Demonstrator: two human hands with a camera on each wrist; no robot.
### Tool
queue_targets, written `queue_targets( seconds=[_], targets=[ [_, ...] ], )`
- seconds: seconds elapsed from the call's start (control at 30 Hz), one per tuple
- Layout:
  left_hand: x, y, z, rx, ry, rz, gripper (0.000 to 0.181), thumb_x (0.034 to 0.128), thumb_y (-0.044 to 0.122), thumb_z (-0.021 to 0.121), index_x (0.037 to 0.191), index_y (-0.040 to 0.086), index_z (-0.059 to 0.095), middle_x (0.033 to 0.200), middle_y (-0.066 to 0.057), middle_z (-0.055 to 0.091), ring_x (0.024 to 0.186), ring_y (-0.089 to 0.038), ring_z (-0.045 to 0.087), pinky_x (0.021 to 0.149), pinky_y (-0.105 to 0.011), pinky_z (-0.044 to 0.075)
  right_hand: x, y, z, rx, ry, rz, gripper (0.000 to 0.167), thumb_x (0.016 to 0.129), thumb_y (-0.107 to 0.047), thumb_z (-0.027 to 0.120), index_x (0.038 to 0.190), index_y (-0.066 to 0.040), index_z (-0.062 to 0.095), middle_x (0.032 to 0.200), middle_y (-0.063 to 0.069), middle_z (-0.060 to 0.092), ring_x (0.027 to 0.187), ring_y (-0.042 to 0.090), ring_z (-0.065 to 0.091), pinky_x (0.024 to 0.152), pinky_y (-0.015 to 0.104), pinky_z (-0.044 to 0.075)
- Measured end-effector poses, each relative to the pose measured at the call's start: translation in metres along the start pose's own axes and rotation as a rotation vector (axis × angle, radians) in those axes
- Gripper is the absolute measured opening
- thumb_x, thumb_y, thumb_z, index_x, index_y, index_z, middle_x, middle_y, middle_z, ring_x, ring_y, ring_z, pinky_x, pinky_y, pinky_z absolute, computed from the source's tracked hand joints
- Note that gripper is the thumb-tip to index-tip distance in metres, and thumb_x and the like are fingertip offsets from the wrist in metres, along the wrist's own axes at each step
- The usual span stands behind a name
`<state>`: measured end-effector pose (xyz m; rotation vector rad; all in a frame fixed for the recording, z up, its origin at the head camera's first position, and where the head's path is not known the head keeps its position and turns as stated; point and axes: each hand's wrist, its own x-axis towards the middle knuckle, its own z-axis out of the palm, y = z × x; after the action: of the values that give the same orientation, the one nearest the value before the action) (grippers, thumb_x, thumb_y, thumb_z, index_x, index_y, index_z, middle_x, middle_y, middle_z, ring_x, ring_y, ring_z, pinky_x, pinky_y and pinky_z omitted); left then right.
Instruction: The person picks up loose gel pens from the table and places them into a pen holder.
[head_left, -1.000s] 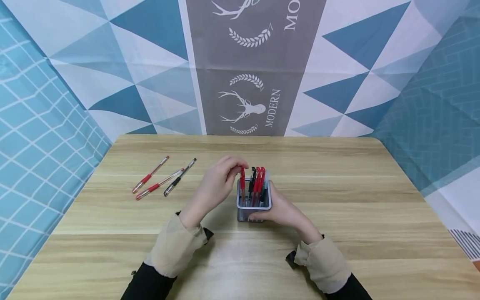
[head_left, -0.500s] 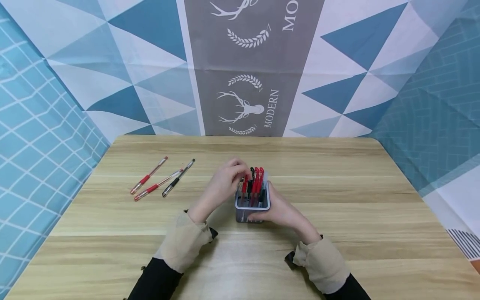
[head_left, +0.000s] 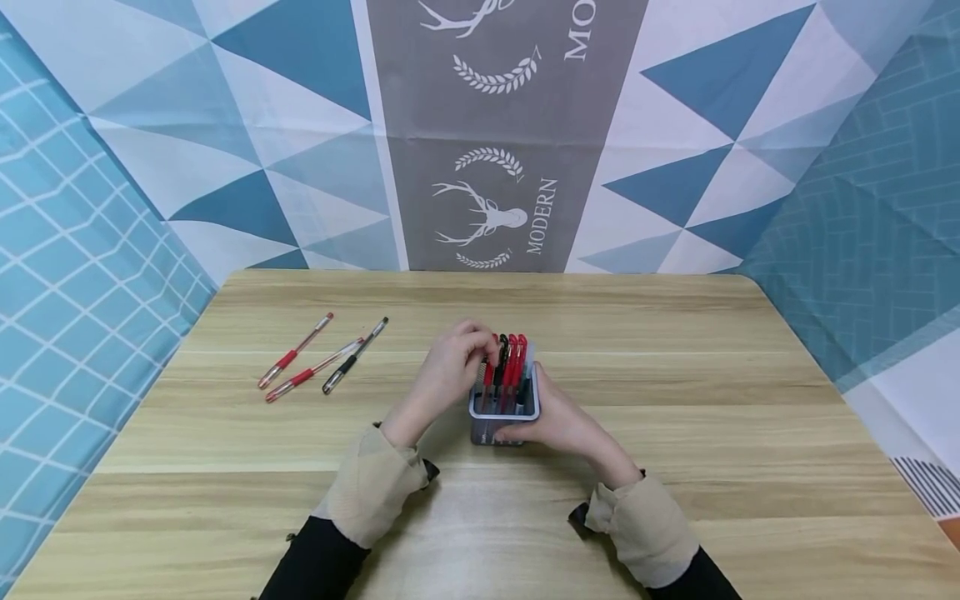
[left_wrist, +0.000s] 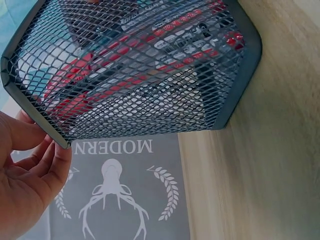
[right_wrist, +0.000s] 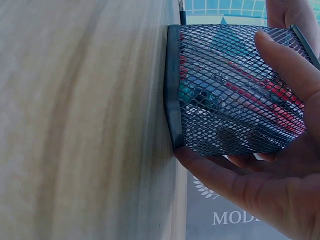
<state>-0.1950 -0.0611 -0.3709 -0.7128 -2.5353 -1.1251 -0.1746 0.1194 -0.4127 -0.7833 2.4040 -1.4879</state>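
Observation:
A dark mesh pen holder [head_left: 504, 414] with a pale rim stands upright near the table's middle, also filling much of the left wrist view. Inside it are several red pens [head_left: 517, 362] and a black pen [head_left: 501, 367]. My left hand [head_left: 448, 367] is at its top left, curled fingers pinching the upper part of the leftmost red pen [head_left: 487, 382]; the fingertips partly hide that pen. My right hand [head_left: 562, 412] grips the holder from the right. In the right wrist view, the thumb [right_wrist: 285, 57] and fingers wrap the mesh wall [right_wrist: 225, 100].
Two red pens [head_left: 287, 358] [head_left: 303, 377] and a black pen [head_left: 348, 367] lie on the wooden table [head_left: 675, 375], left of the holder. Behind the table hangs a patterned cloth [head_left: 495, 133].
My left hand has moved slightly right and lower over the holder, and the leftmost red pen sits lower and leans right. The right hand keeps its grip on the holder.

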Motion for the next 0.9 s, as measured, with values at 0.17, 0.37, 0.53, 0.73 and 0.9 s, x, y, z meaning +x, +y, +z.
queue_targets(
  seconds=[0.17,0.37,0.53,0.73,0.9],
  targets=[
    [-0.001,0.002,-0.002,0.011,-0.026,-0.027,0.031,0.0765,-0.016,0.049,0.062,0.012,0.053,0.096,-0.006,0.063,0.093,-0.020,0.059,0.079,-0.031,0.052,-0.001,-0.001,0.000,0.002,-0.008,-0.011,0.093,0.065,-0.015,0.082,0.135,-0.008,0.022,0.126,0.012,0.048,0.107,0.020,0.052,0.097,0.036,0.041],
    [-0.004,0.002,-0.006,-0.018,0.001,-0.037,0.029,0.0738,-0.017,0.047,0.061,0.010,0.050,0.106,-0.010,0.064,0.102,-0.026,0.059,0.080,-0.034,0.051,-0.001,0.002,0.000,-0.007,-0.003,-0.007,0.094,0.064,-0.017,0.082,0.136,-0.009,0.022,0.124,0.010,0.049,0.107,0.018,0.052,0.097,0.036,0.041],
    [-0.010,-0.007,-0.024,-0.058,0.120,-0.047,0.022,0.0796,-0.013,0.049,0.071,0.005,0.057,0.100,-0.011,0.063,0.094,-0.025,0.060,0.081,-0.032,0.053,0.000,0.001,0.001,-0.039,0.010,0.011,0.094,0.062,-0.020,0.083,0.135,-0.009,0.024,0.123,0.010,0.051,0.105,0.018,0.053,0.096,0.038,0.042],
    [-0.015,-0.021,-0.066,-0.003,0.203,-0.127,0.012,0.0876,-0.001,0.052,0.095,0.001,0.061,0.088,-0.010,0.062,0.077,-0.019,0.057,0.066,-0.029,0.049,0.000,0.002,0.001,-0.063,0.011,0.034,0.096,0.062,-0.021,0.084,0.136,-0.009,0.023,0.126,0.010,0.049,0.108,0.018,0.052,0.098,0.039,0.041],
    [-0.026,-0.042,-0.099,0.239,-0.069,-0.274,0.019,0.0917,0.013,0.052,0.108,0.005,0.055,0.091,-0.010,0.062,0.075,-0.020,0.057,0.062,-0.032,0.046,0.000,0.002,0.000,-0.061,0.008,0.036,0.096,0.062,-0.020,0.084,0.136,-0.010,0.023,0.126,0.009,0.049,0.108,0.017,0.052,0.098,0.037,0.040]
  ],
)
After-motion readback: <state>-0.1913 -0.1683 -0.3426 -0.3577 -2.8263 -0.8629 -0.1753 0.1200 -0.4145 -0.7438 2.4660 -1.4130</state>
